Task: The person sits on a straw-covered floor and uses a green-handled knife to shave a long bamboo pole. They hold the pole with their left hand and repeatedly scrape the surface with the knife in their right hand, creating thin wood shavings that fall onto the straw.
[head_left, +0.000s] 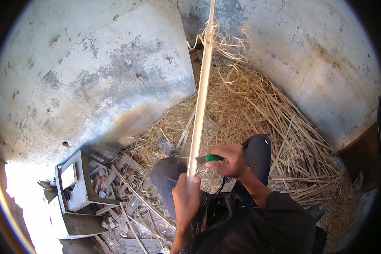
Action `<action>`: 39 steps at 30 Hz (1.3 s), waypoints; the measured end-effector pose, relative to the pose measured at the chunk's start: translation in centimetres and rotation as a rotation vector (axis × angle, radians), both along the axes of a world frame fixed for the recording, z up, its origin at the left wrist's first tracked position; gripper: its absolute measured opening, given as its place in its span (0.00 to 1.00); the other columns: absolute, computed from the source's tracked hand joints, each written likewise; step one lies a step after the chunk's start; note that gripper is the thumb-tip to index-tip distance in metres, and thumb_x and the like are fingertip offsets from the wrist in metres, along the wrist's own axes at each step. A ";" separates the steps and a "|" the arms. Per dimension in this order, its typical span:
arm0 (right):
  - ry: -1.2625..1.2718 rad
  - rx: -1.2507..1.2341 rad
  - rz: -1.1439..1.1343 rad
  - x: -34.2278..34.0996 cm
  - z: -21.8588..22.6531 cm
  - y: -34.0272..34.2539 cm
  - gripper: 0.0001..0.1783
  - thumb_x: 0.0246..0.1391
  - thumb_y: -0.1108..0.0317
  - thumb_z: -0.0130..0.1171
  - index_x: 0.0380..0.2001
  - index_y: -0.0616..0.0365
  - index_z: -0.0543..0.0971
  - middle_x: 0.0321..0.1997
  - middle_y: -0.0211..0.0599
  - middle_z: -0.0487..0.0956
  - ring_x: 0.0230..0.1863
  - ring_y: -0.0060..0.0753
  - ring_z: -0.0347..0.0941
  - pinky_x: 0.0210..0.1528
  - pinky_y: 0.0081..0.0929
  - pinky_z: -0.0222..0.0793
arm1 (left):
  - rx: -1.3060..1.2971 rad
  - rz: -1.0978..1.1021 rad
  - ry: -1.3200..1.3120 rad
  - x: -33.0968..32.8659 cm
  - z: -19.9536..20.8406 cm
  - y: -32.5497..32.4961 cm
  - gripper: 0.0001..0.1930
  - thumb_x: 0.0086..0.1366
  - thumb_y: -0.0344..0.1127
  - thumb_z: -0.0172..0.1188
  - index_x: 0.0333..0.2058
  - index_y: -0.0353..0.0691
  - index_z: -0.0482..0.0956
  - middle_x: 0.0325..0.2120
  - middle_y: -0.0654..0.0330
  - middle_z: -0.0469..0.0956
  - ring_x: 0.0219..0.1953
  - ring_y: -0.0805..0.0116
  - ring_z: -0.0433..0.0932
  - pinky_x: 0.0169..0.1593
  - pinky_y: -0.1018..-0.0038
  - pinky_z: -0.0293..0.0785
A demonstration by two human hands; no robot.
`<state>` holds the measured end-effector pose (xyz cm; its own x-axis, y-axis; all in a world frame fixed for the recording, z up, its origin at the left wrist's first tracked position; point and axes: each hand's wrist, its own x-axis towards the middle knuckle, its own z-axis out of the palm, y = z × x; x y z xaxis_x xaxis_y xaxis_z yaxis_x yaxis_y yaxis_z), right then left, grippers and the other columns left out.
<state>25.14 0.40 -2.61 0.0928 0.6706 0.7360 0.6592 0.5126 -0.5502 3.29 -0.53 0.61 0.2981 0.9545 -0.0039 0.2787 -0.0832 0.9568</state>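
A long pale strip of split bamboo runs from between my knees up past the top of the view. My left hand is wrapped round its near end, the thumb along the strip. In my right hand is a knife with a green handle, gripped in closed fingers. Its short dark blade lies against the strip just beyond my left hand. Thin curled shavings cling to the strip's far part.
Straw-like shavings and loose strips are heaped ahead and to the right. A worn wooden box-like stand is at left, beside rubble and scraps. Stained walls close in the far side. Long thin sticks lie near my left knee.
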 end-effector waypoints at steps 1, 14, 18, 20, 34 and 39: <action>-0.015 0.006 0.006 -0.4 0.0 0.0 0.18 0.55 0.52 0.79 0.38 0.54 0.88 0.29 0.32 0.87 0.27 0.38 0.84 0.29 0.33 0.76 | 0.000 0.004 -0.026 0.2 -0.2 0.1 0.13 0.80 0.38 0.60 0.41 0.32 0.79 0.26 0.61 0.78 0.29 0.77 0.72 0.33 0.73 0.69; -0.099 0.131 -0.020 -0.9 -0.3 0.5 0.22 0.56 0.46 0.79 0.36 0.55 0.89 0.24 0.31 0.85 0.21 0.33 0.81 0.24 0.29 0.73 | 0.086 0.048 0.051 0.7 1.0 0.1 0.14 0.78 0.37 0.62 0.40 0.29 0.79 0.23 0.44 0.79 0.26 0.67 0.76 0.35 0.63 0.76; -0.090 0.128 -0.033 -1.0 0.0 0.4 0.20 0.53 0.48 0.81 0.35 0.52 0.89 0.23 0.27 0.82 0.21 0.33 0.79 0.24 0.32 0.70 | 0.054 0.038 0.006 0.5 0.9 -0.1 0.13 0.80 0.38 0.60 0.38 0.33 0.79 0.22 0.69 0.73 0.27 0.83 0.64 0.29 0.76 0.61; -0.118 0.125 -0.045 -0.9 0.1 0.3 0.20 0.52 0.48 0.80 0.35 0.51 0.89 0.23 0.27 0.81 0.21 0.33 0.79 0.24 0.32 0.70 | 0.060 0.044 -0.022 0.5 0.6 -0.2 0.14 0.81 0.38 0.60 0.37 0.34 0.79 0.22 0.70 0.71 0.27 0.84 0.63 0.28 0.76 0.60; -0.193 0.159 -0.091 -0.6 0.8 0.1 0.21 0.53 0.45 0.80 0.33 0.51 0.89 0.21 0.25 0.82 0.17 0.28 0.76 0.22 0.27 0.66 | 0.066 0.043 -0.019 0.2 0.2 -0.5 0.15 0.81 0.39 0.60 0.36 0.33 0.78 0.21 0.69 0.71 0.28 0.83 0.63 0.28 0.75 0.59; -0.115 0.166 -0.119 -0.3 1.2 0.5 0.20 0.56 0.46 0.79 0.33 0.53 0.89 0.23 0.28 0.84 0.19 0.31 0.78 0.23 0.28 0.69 | 0.056 0.016 0.019 -0.4 0.1 -0.9 0.15 0.81 0.38 0.59 0.36 0.33 0.78 0.22 0.68 0.72 0.29 0.83 0.64 0.28 0.75 0.61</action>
<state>24.84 0.89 -1.41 0.0731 0.5287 0.8457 0.7736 0.5051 -0.3826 2.88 -1.47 0.75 0.2829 0.9581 0.0437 0.2987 -0.1314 0.9452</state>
